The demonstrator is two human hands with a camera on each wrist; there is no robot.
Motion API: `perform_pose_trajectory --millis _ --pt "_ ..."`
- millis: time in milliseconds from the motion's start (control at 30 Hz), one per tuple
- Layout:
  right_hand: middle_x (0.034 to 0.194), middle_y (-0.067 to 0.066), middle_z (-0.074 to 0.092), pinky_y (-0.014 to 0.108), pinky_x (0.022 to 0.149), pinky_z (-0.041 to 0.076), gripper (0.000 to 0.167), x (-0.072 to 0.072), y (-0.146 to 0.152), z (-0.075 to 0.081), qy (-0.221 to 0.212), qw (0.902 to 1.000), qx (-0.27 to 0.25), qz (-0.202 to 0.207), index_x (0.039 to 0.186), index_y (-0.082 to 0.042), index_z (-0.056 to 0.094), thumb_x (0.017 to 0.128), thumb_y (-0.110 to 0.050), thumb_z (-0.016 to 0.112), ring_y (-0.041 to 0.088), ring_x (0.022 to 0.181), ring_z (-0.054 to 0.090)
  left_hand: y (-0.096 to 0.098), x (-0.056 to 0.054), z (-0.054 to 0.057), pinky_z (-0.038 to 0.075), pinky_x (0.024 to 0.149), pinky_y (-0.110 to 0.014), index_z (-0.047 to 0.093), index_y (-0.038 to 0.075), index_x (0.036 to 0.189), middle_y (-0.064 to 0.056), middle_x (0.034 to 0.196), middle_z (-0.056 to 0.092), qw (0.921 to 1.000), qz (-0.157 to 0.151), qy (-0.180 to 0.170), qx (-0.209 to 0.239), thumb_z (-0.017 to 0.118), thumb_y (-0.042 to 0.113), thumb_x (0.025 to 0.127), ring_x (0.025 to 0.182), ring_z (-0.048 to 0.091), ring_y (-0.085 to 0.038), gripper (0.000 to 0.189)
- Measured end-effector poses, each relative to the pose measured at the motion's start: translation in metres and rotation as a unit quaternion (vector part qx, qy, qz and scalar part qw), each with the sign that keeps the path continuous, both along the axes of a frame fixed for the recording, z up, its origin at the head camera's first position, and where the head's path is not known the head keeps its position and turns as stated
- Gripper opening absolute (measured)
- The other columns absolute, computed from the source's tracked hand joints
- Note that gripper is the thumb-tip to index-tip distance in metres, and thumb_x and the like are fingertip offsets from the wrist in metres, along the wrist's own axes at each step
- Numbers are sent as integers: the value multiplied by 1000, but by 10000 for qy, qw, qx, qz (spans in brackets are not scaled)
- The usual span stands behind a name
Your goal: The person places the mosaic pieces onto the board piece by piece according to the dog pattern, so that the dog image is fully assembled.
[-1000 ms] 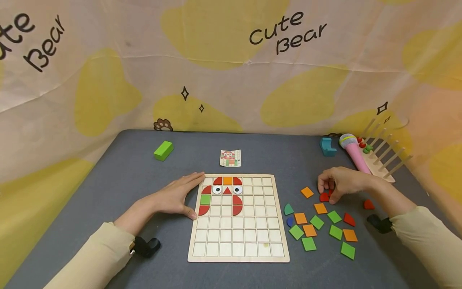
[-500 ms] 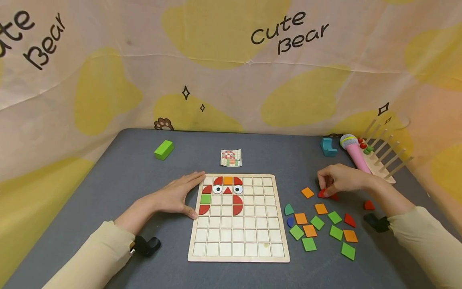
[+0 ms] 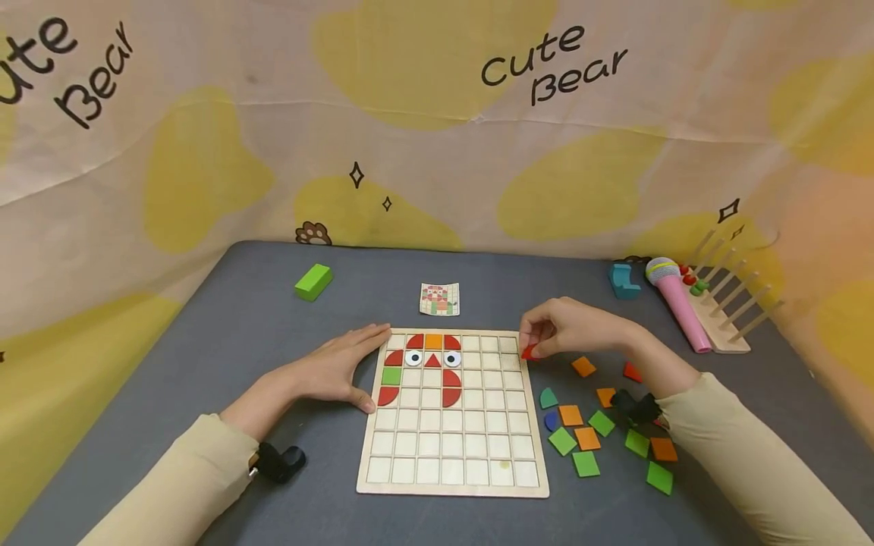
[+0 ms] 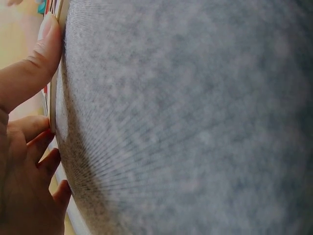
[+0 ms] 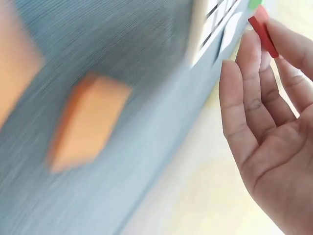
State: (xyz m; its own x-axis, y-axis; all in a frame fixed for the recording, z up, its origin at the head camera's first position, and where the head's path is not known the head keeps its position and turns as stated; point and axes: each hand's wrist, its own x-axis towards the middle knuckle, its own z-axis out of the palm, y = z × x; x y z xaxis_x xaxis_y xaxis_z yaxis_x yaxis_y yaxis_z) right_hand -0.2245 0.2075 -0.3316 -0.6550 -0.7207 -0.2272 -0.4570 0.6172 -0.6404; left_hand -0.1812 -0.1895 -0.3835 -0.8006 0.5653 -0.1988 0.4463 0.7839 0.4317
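Observation:
My left hand (image 3: 337, 366) rests with fingers spread along the left edge of the wooden grid board (image 3: 454, 489). In the left wrist view its thumb (image 4: 47, 44) and fingertips touch the board's side. At the board's upper right edge, my right hand (image 3: 570, 326) pinches a small red tile (image 3: 529, 352) between thumb and fingers. The right wrist view shows this red tile (image 5: 263, 32) nearly edge-on. On the board's upper left sit red curved pieces (image 3: 451, 378), an orange square (image 3: 433, 341), a green square (image 3: 391, 376), a red triangle (image 3: 432, 362) and two eye pieces (image 3: 414, 358).
Loose green squares (image 3: 586, 464), orange squares (image 3: 570, 415), a teal piece (image 3: 548, 398) and a blue piece (image 3: 551, 422) lie right of the board. Behind it is a pattern card (image 3: 440, 299). A green block (image 3: 313, 282), pink microphone (image 3: 679, 307) and pegged rack (image 3: 730, 334) stand farther out.
My right hand has picked up a red tile from the loose pieces and carried it left to the board's upper right edge. My left hand stays at the board.

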Motion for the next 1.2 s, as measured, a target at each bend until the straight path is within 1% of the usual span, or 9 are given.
perform_pose_trajectory --millis 133,267,400,533,633,767,867,1067,1200 --pt "85 -1 70 23 67 53 9 -1 -37 2 -36 9996 -176 206 94 -15 71 86 -9 73 12 74 59 -1 -1 -1 22 121 -64 25 11 157 -7 167 22 10000 22 7 -12 86 49 67 155 19 -35 116" --pt "90 0 73 22 71 55 10 -2 -70 3 -48 9985 -397 373 95 -13 73 86 -7 72 10 78 64 -2 -1 -2 21 121 -63 25 11 158 -8 167 22 10000 35 25 -10 86 49 66 155 19 -35 116" --pt "90 0 74 21 74 56 11 -3 -99 4 21 9975 -566 432 95 -12 75 86 -8 74 7 79 66 -3 -2 -3 21 121 -63 25 11 158 -8 167 22 10000 25 30 6 86 50 67 155 19 -35 116" --pt "88 -1 74 19 73 54 10 -2 -125 2 153 9969 -596 493 93 -13 76 84 -7 76 5 77 64 -3 -2 -2 22 121 -64 25 10 157 -8 166 23 10000 -6 56 33 86 50 67 155 20 -36 116" --pt "86 -1 73 17 70 53 11 0 -141 -3 180 9964 -564 611 91 -12 75 83 -6 76 4 75 63 -3 -1 -2 22 121 -64 26 9 157 -9 166 23 9999 -44 78 56 86 50 67 154 20 -37 116" --pt "84 2 73 15 65 50 10 3 -157 -10 102 9962 -483 713 89 -9 74 82 -3 76 3 70 60 -3 1 -2 21 121 -64 26 10 157 -9 166 23 9999 -45 38 104 86 50 67 154 20 -37 116" --pt "84 4 73 14 63 47 10 6 -165 -13 117 9967 -305 747 89 -7 75 82 0 74 4 69 57 -4 1 -1 21 120 -66 26 9 157 -10 166 24 9998 -53 62 155 86 49 67 154 21 -38 115" --pt "85 5 75 14 63 47 10 11 -172 -18 421 9966 13 713 87 -9 76 83 0 74 4 70 58 -4 2 -1 22 119 -66 27 8 157 -10 165 25 9999 -49 87 118 86 49 67 153 22 -38 115" --pt "79 2 74 14 61 46 9 12 -173 -21 622 9960 77 633 85 -10 76 82 -2 75 3 66 57 -3 2 0 22 120 -65 26 9 157 -10 166 24 9999 -41 73 106 86 50 66 154 21 -37 116"
